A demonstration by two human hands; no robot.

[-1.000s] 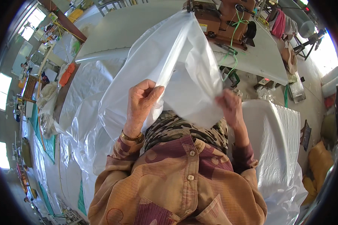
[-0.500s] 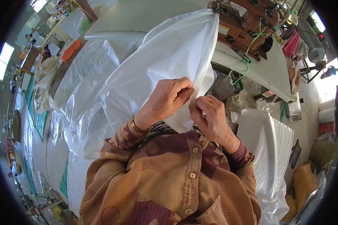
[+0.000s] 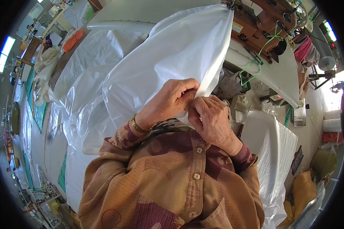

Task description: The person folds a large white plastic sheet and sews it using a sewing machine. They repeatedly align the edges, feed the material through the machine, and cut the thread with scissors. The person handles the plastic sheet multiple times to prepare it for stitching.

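Note:
A large white plastic sheet (image 3: 160, 57) stretches from the brown sewing machine (image 3: 252, 26) down to my lap, its far corner caught at the machine's needle end. My left hand (image 3: 174, 97) pinches the folded right edge of this sheet in front of my belly. Close beside it, my right hand (image 3: 210, 118) grips the same edge slightly lower, fingers curled in. The edge runs taut and nearly straight from my hands up to the machine. My fingertips are partly hidden by the knuckles.
The sewing table (image 3: 271, 76) carries a ruler strip along its edge. Green cord (image 3: 260, 68) hangs from the machine. More white sheeting (image 3: 91, 76) drapes at the left, and a folded white stack (image 3: 269, 141) lies at my right. Yellow-brown sacks (image 3: 304, 187) sit beyond it.
My right hand has come closer to the left one and turned over the sheet's edge. The folded edge now looks straighter and tighter. The whole view has shifted slightly.

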